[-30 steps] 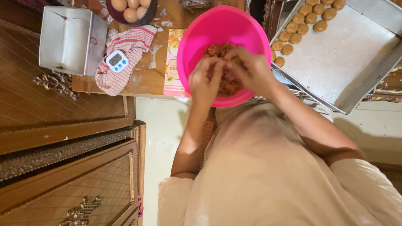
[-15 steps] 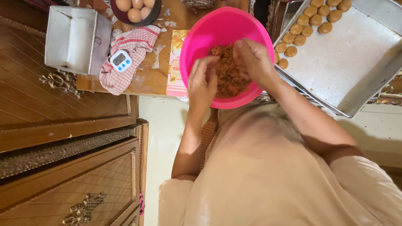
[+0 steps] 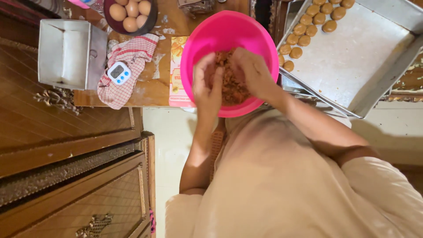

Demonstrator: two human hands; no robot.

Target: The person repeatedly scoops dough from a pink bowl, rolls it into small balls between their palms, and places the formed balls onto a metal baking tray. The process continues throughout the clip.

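- A metal box (image 3: pixel 70 53) stands at the desk's (image 3: pixel 154 90) left end, beside a checked cloth (image 3: pixel 128 66) carrying a small digital timer (image 3: pixel 119 72).
- Left hand (image 3: pixel 207 86) and right hand (image 3: pixel 251 72) are curled around brown dough (image 3: pixel 231 88) inside the pink bowl (image 3: pixel 229 31).
- The metal tray (image 3: pixel 361 61) holds a few shaped dough balls (image 3: pixel 308 28); most of it is unfilled, and plenty of dough remains.

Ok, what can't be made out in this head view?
- Fingertips of the left hand and right hand: buried in the brown dough in the pink bowl.
- Bowl's near rim: partly covered by both wrists.
- Egg bowl and tray: cut off by the top edge.
- Timer display: too small to read.
- Paper under the bowl: mostly covered.
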